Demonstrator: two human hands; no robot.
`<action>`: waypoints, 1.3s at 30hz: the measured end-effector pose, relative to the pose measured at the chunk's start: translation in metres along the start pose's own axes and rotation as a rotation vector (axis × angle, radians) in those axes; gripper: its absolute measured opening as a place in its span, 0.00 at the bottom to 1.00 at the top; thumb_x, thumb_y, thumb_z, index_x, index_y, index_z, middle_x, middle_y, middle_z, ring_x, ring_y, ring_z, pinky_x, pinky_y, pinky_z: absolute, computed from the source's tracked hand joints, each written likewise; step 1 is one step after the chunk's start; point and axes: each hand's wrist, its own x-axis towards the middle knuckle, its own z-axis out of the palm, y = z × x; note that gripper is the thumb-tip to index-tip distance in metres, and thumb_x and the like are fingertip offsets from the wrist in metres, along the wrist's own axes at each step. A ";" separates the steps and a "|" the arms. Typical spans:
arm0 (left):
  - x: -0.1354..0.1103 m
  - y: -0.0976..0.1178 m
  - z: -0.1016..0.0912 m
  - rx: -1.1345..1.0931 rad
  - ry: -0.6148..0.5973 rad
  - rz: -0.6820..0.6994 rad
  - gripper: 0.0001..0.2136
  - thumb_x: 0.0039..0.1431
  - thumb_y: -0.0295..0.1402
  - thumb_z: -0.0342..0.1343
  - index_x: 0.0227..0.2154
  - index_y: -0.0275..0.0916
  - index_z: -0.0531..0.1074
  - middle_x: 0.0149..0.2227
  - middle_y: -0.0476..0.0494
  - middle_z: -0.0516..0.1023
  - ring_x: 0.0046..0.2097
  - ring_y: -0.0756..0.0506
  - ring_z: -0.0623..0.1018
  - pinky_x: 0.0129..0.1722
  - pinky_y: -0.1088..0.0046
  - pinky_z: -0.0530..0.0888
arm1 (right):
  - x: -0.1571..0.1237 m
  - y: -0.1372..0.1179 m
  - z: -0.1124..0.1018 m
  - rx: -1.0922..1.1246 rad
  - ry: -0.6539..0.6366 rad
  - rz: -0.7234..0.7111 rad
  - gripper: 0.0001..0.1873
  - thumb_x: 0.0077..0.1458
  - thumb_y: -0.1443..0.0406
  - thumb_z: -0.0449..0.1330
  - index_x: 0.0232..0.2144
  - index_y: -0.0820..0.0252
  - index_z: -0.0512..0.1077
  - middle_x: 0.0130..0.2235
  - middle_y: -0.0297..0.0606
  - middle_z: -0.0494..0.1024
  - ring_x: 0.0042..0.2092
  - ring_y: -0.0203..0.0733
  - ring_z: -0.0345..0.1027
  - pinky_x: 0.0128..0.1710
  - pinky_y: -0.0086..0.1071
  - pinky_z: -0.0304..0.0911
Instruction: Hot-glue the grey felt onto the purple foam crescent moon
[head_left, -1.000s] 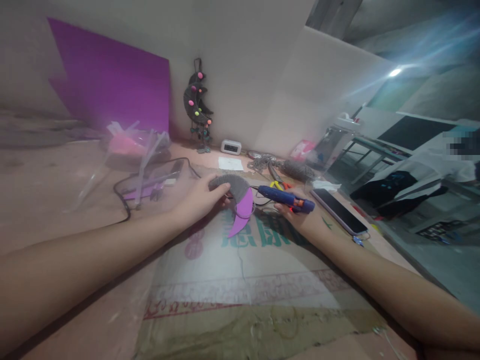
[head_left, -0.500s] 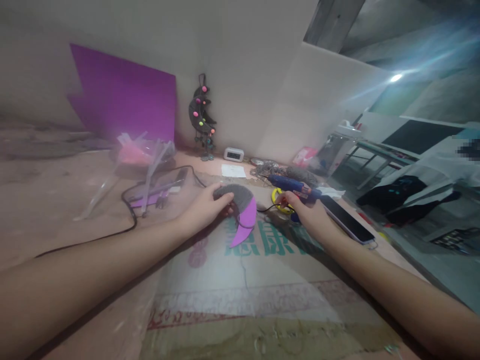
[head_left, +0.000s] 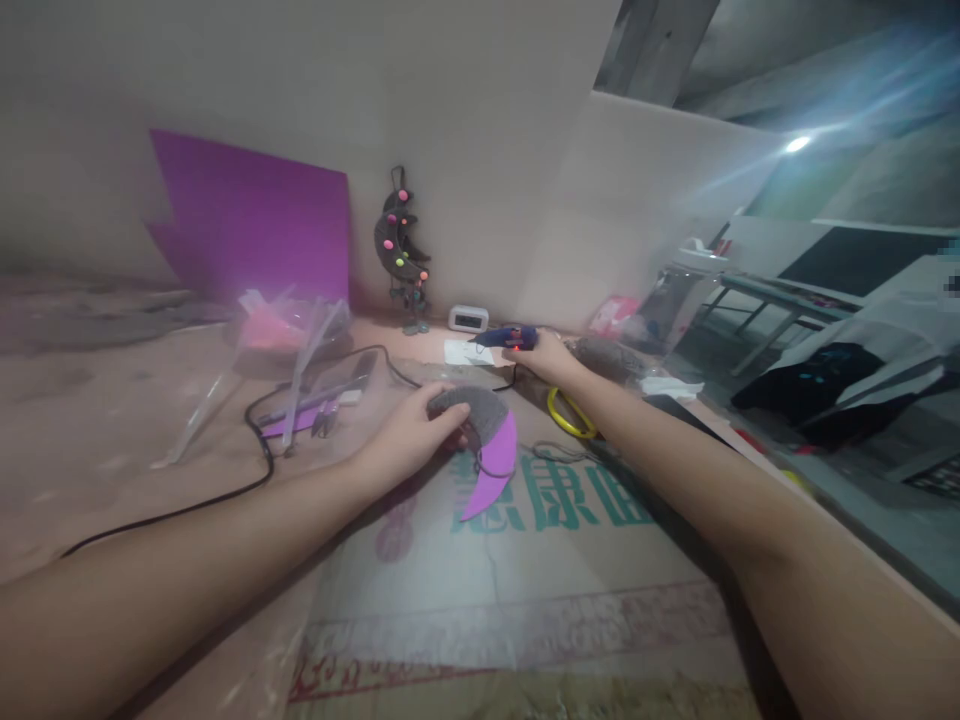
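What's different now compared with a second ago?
The right hand has carried the blue glue gun away from the gray-and-purple crescent, first rightward, then back toward the small white clock. Nothing was let go: the left hand still holds the crescent, and the decorated moon ornament stays by the wall.

The crescent (head_left: 496,445) is in the left hand (head_left: 411,432), over the cardboard (head_left: 570,585). Behind it, the glue gun (head_left: 504,338) is in the right hand (head_left: 551,360), before the clock (head_left: 469,319). Left of the clock, the ornament (head_left: 391,245) is against the wall (head_left: 495,180); farther left stands the sheet (head_left: 262,225), with the plastic bag (head_left: 274,328) before it. The phone (head_left: 686,415) lies right of the right forearm.
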 end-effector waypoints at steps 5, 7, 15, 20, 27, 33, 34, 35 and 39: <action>0.000 0.002 0.000 -0.050 0.025 -0.023 0.12 0.57 0.37 0.56 0.41 0.36 0.68 0.26 0.49 0.75 0.27 0.50 0.75 0.28 0.76 0.72 | 0.017 0.013 0.011 -0.050 -0.014 0.039 0.15 0.47 0.59 0.65 0.35 0.64 0.75 0.34 0.43 0.81 0.37 0.47 0.74 0.41 0.39 0.68; 0.000 0.003 0.000 -0.066 0.032 -0.021 0.10 0.57 0.36 0.56 0.38 0.36 0.68 0.26 0.50 0.74 0.26 0.51 0.74 0.27 0.76 0.71 | 0.013 0.015 0.007 -0.068 0.045 0.047 0.23 0.49 0.56 0.64 0.44 0.64 0.73 0.43 0.48 0.79 0.45 0.49 0.73 0.48 0.41 0.66; 0.001 0.002 0.000 -0.104 0.022 0.006 0.09 0.57 0.37 0.57 0.35 0.37 0.67 0.26 0.49 0.74 0.25 0.52 0.74 0.25 0.78 0.70 | -0.072 -0.010 -0.014 0.400 0.041 -0.076 0.31 0.57 0.51 0.57 0.56 0.63 0.64 0.57 0.51 0.69 0.59 0.48 0.63 0.61 0.43 0.56; -0.002 0.009 0.002 -0.121 0.038 -0.014 0.10 0.56 0.37 0.57 0.35 0.36 0.67 0.26 0.49 0.74 0.25 0.53 0.73 0.24 0.79 0.69 | -0.125 -0.024 -0.007 0.748 -0.354 -0.005 0.37 0.55 0.51 0.59 0.63 0.52 0.55 0.58 0.46 0.69 0.54 0.45 0.67 0.55 0.43 0.62; 0.000 0.006 -0.001 -0.145 0.092 -0.036 0.11 0.56 0.38 0.57 0.36 0.35 0.68 0.28 0.47 0.75 0.25 0.52 0.73 0.24 0.78 0.70 | -0.121 -0.031 -0.041 0.274 -0.730 0.084 0.16 0.55 0.57 0.60 0.42 0.61 0.75 0.29 0.34 0.75 0.27 0.32 0.64 0.27 0.27 0.61; -0.003 0.009 0.000 -0.114 0.082 -0.085 0.11 0.55 0.39 0.58 0.32 0.36 0.67 0.27 0.47 0.75 0.24 0.53 0.72 0.22 0.79 0.67 | -0.121 -0.048 -0.073 0.039 -0.811 0.006 0.14 0.55 0.56 0.58 0.33 0.59 0.77 0.34 0.35 0.78 0.30 0.33 0.65 0.28 0.27 0.58; -0.003 0.010 0.000 -0.096 0.078 -0.085 0.11 0.55 0.38 0.58 0.32 0.36 0.66 0.26 0.48 0.74 0.23 0.53 0.72 0.21 0.79 0.67 | -0.121 -0.050 -0.075 0.004 -0.790 -0.029 0.15 0.55 0.55 0.58 0.34 0.59 0.78 0.34 0.35 0.78 0.31 0.34 0.66 0.29 0.28 0.59; -0.003 0.011 0.000 -0.077 0.071 -0.081 0.10 0.55 0.38 0.58 0.31 0.36 0.66 0.26 0.48 0.74 0.23 0.53 0.72 0.21 0.80 0.66 | -0.120 -0.051 -0.077 -0.032 -0.772 -0.054 0.15 0.55 0.55 0.58 0.35 0.59 0.78 0.34 0.35 0.79 0.32 0.35 0.67 0.31 0.28 0.59; -0.003 0.010 -0.001 -0.009 0.033 -0.041 0.10 0.56 0.39 0.56 0.29 0.37 0.66 0.22 0.51 0.70 0.22 0.53 0.70 0.20 0.80 0.65 | -0.114 -0.045 -0.077 -0.154 -0.680 -0.072 0.15 0.54 0.55 0.58 0.33 0.59 0.78 0.32 0.35 0.79 0.33 0.38 0.68 0.33 0.30 0.60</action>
